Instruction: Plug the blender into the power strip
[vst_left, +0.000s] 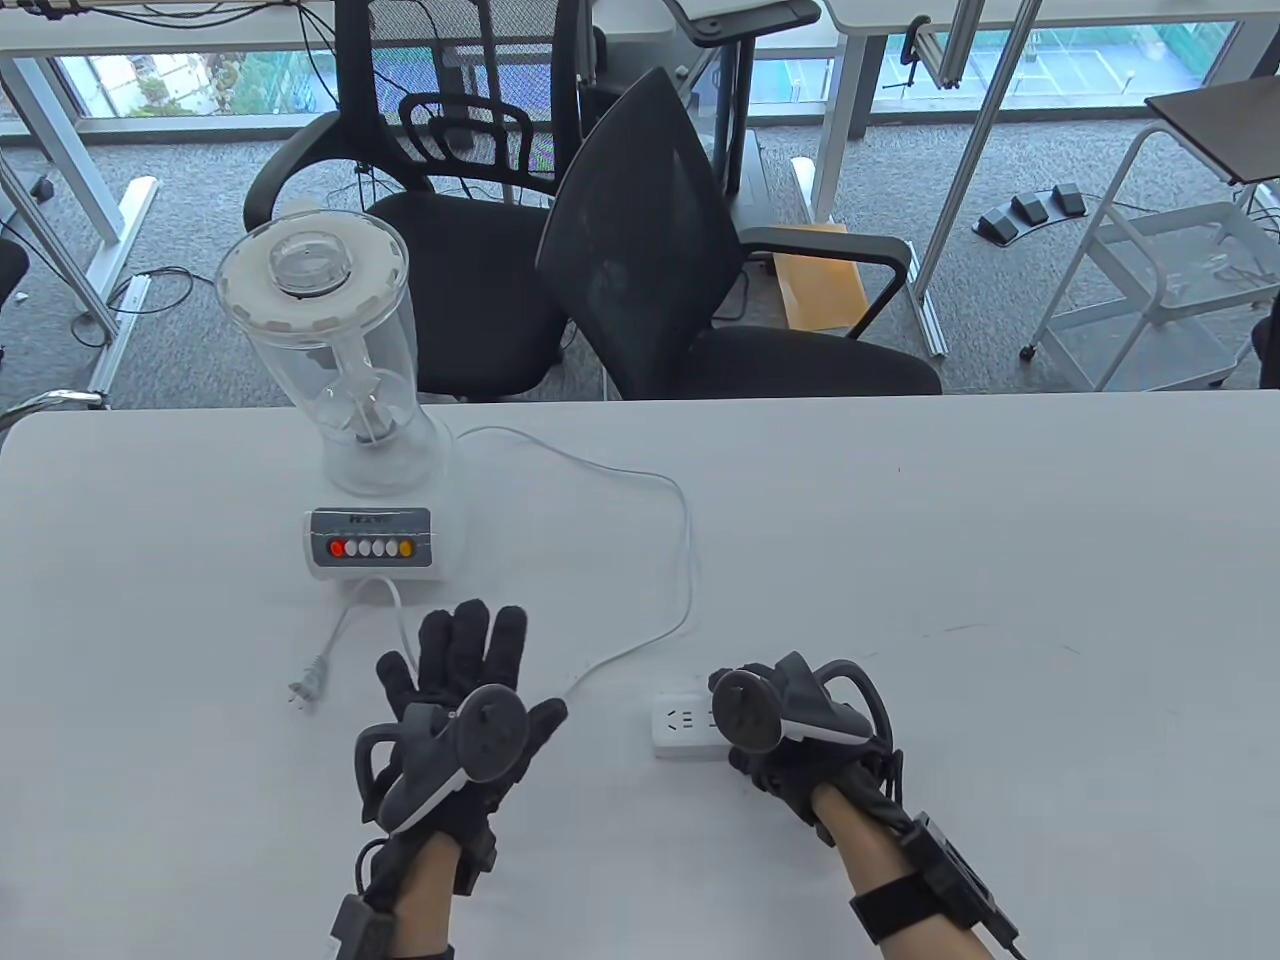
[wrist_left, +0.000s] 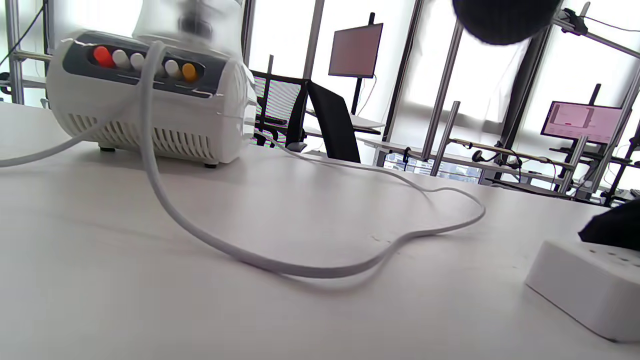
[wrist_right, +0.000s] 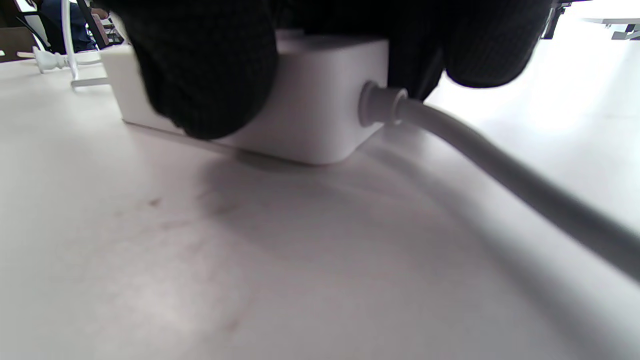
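While my right hand (vst_left: 790, 725) pins the strip (vst_left: 680, 727) to the counter (vst_left: 1000, 560), my left fingers (vst_left: 470, 640) spread empty near the light plug (vst_left: 308, 686), best pinched by its stiff body.

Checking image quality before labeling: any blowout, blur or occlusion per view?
Table view: evenly lit and sharp, plug readable. Left wrist view: windows blown out, blender jar blurred. Right wrist view: right hand dark and close, covering the power strip, glare at right.
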